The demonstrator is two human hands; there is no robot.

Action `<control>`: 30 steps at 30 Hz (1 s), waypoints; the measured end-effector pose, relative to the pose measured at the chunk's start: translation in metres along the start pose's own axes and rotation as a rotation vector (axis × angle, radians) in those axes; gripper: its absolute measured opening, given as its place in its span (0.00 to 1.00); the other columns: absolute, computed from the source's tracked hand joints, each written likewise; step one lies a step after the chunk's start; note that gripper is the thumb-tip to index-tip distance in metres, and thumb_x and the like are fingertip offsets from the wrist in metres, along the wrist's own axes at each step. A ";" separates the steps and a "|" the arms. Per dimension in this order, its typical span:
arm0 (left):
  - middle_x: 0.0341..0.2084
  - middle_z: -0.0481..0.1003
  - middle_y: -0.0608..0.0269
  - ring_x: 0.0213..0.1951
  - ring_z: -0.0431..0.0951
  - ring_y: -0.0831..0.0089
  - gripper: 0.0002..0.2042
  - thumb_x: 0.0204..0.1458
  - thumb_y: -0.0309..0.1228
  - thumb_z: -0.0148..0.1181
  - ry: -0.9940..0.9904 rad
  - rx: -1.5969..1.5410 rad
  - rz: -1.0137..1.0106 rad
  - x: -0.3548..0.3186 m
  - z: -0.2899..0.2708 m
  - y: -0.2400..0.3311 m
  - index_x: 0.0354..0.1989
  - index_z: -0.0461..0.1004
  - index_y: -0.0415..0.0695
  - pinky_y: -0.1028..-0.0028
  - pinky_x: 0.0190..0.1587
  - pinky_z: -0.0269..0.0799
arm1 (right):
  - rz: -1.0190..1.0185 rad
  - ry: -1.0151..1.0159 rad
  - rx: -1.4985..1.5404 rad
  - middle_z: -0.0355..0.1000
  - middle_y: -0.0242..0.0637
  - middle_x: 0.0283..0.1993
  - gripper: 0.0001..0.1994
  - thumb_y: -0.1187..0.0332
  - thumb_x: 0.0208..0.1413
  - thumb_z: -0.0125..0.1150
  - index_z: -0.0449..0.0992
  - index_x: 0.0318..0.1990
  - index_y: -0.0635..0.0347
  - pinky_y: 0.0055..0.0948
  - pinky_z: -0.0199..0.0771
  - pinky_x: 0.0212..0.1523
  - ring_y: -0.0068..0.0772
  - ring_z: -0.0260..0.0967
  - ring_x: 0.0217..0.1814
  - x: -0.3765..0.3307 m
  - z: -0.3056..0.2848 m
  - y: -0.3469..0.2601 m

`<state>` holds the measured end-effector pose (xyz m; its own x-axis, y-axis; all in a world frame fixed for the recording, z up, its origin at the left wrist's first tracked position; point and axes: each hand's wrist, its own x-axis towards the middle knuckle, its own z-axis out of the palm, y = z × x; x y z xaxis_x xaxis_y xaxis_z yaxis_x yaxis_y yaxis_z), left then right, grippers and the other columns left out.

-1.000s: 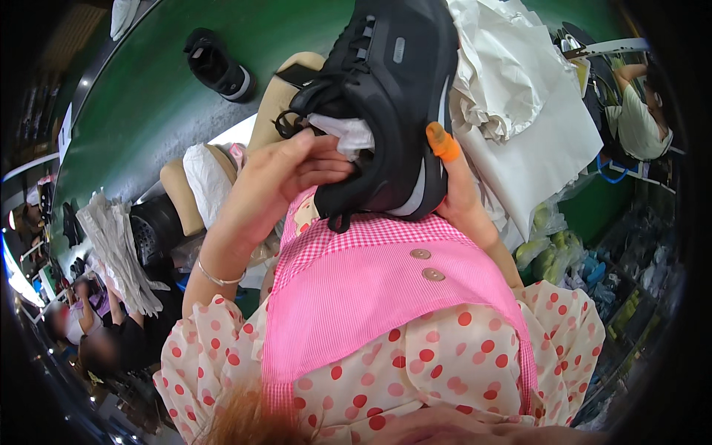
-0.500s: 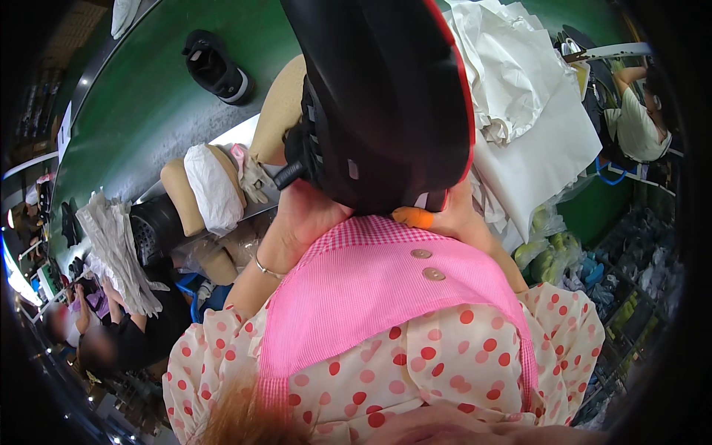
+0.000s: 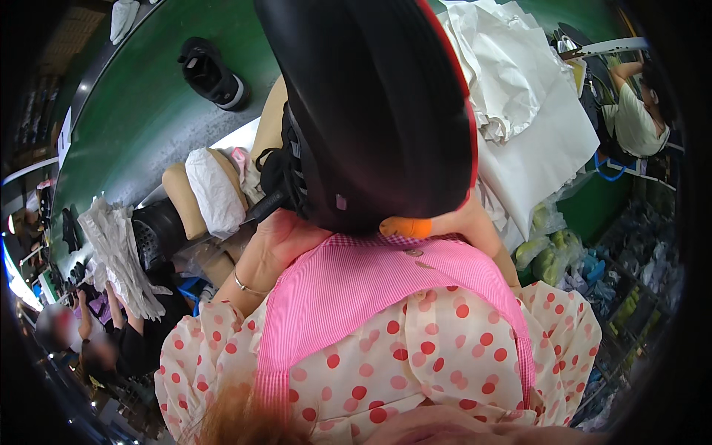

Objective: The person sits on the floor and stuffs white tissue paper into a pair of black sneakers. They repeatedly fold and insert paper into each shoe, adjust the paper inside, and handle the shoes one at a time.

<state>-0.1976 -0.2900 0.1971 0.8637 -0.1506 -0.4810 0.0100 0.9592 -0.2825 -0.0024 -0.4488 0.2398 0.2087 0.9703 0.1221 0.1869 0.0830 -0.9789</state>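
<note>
A black shoe [image 3: 371, 119] with red along its right edge fills the upper middle, close to me. Its laces [image 3: 293, 159] show on the left side. My left hand [image 3: 289, 237] supports it low on the left, fingers partly hidden beneath it. A dark bar-like piece with a thin tip [image 3: 267, 208] juts out beside that hand; whether I grip it is unclear. My right hand [image 3: 463, 222] is closed on the shoe's lower right, with an orange cover [image 3: 406, 227] on one finger. The shoe's near end rests close to my pink apron [image 3: 371, 285].
Another black shoe [image 3: 213, 74] lies on the green table [image 3: 141, 111]. White paper sheets [image 3: 530, 111] are heaped on the right. At left are tan padded forms [image 3: 183, 200], a black perforated clog-like thing [image 3: 158, 231] and white gloves [image 3: 119, 252]. Co-workers [image 3: 638, 122] sit at both sides.
The shoe has shifted a little left and down. My left hand and the dark piece have moved left and lower with it. The orange-covered finger has slid slightly left.
</note>
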 end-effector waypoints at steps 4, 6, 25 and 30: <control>0.56 0.68 0.53 0.60 0.64 0.60 0.22 0.56 0.43 0.53 0.012 0.076 -0.025 -0.006 -0.008 0.004 0.54 0.69 0.40 0.55 0.66 0.51 | -0.015 0.088 0.013 0.49 0.49 0.70 0.64 0.60 0.24 0.81 0.41 0.70 0.62 0.36 0.49 0.68 0.43 0.49 0.72 0.007 0.000 0.001; 0.56 0.68 0.53 0.60 0.64 0.60 0.23 0.56 0.43 0.53 0.024 0.099 -0.031 -0.009 -0.011 0.003 0.54 0.69 0.40 0.55 0.66 0.51 | -0.021 0.144 0.009 0.49 0.48 0.70 0.64 0.60 0.24 0.81 0.42 0.70 0.62 0.36 0.50 0.68 0.43 0.49 0.72 0.008 0.003 0.001; 0.46 0.74 0.59 0.40 0.75 0.68 0.21 0.57 0.46 0.50 -0.017 0.282 0.039 0.029 -0.022 0.011 0.50 0.71 0.44 0.69 0.34 0.73 | -0.151 0.023 0.002 0.51 0.48 0.68 0.62 0.64 0.27 0.79 0.41 0.69 0.64 0.35 0.51 0.66 0.39 0.51 0.69 0.005 -0.009 -0.007; 0.33 0.77 0.67 0.21 0.69 0.77 0.14 0.58 0.45 0.51 0.230 0.239 -0.035 0.039 0.032 -0.010 0.41 0.74 0.48 0.82 0.15 0.55 | -0.007 0.206 0.091 0.55 0.45 0.66 0.59 0.69 0.27 0.78 0.43 0.69 0.65 0.33 0.54 0.64 0.34 0.54 0.66 0.007 -0.046 -0.039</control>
<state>-0.1478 -0.2974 0.2076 0.7246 -0.2084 -0.6569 0.1790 0.9774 -0.1125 0.0356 -0.4559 0.2860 0.4014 0.9035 0.1505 0.1035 0.1185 -0.9875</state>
